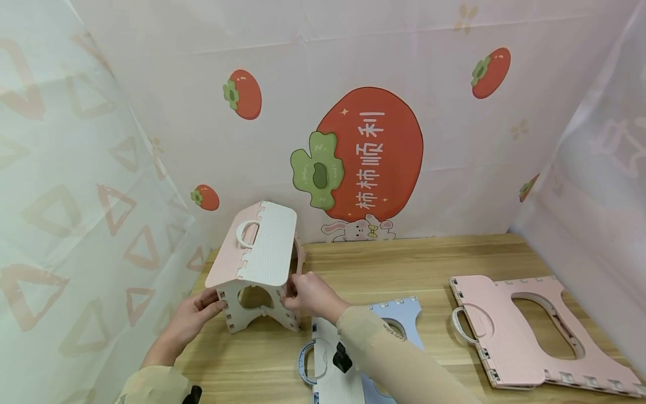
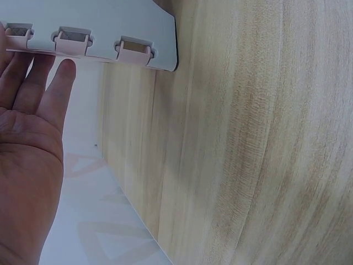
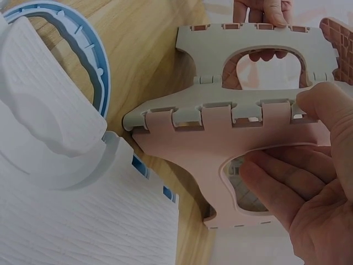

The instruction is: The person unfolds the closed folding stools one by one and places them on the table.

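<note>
A pink and white folding stool [image 1: 273,241] stands part-folded at the back left of the table, its two top halves sloping like a roof, a white carry handle [image 1: 244,234] at the ridge. At its left side my left hand [image 1: 190,318] grips the edge of the hinged end panel [image 3: 193,45], thumb in front and fingers behind. My right hand [image 1: 317,296] holds the right side. In the right wrist view its thumb lies on the white panel's edge, while the fingers reach the cutout of the pink leg panel [image 3: 187,146].
A blue and white folded stool [image 1: 325,359] lies flat under my right forearm, its blue handle [image 1: 305,362] facing left. Farther right lies a folded pink stool [image 1: 510,331]. Printed cloth [image 1: 444,196] hangs behind and along both sides of the wooden table [image 1: 252,365].
</note>
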`<action>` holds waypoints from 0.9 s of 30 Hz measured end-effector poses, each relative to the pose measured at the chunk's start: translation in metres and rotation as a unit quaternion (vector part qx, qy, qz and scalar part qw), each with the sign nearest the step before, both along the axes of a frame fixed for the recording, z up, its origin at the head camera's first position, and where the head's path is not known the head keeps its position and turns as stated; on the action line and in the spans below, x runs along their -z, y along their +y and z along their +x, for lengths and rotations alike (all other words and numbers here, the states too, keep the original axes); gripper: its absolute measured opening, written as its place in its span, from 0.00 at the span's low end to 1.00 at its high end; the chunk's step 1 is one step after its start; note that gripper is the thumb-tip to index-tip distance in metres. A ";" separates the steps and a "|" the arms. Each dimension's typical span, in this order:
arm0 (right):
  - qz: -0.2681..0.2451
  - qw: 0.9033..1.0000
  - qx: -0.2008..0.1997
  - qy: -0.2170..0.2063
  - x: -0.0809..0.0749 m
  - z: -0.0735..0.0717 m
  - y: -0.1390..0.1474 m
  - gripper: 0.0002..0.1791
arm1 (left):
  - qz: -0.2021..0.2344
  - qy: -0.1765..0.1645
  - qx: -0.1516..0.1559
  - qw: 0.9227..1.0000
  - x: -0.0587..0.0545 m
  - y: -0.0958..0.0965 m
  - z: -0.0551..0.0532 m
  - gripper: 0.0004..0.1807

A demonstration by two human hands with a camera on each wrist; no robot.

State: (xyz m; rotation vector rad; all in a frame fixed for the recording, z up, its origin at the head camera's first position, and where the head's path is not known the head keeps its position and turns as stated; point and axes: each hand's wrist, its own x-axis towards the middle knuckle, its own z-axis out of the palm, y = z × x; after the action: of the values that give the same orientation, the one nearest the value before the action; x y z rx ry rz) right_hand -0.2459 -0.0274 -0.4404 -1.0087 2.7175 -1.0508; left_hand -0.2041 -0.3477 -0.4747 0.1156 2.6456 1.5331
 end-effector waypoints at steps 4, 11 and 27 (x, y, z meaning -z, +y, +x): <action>-0.008 1.000 -0.001 -0.008 0.000 0.000 0.000 0.08 | -0.005 -0.003 -0.003 1.000 0.000 0.000 0.000 0.33; -0.012 1.000 0.000 -0.015 0.001 0.000 0.000 0.07 | -0.008 -0.008 -0.003 1.000 -0.002 0.001 0.001 0.34; -0.015 1.000 0.000 -0.026 0.000 0.000 0.001 0.08 | -0.014 -0.007 -0.001 1.000 0.000 -0.001 0.000 0.34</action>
State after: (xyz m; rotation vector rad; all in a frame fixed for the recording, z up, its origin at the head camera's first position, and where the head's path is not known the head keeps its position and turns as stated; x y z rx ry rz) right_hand -0.2460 -0.0261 -0.4404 -0.9716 2.6685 -1.1051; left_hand -0.2042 -0.3490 -0.4747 0.0983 2.6558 1.4912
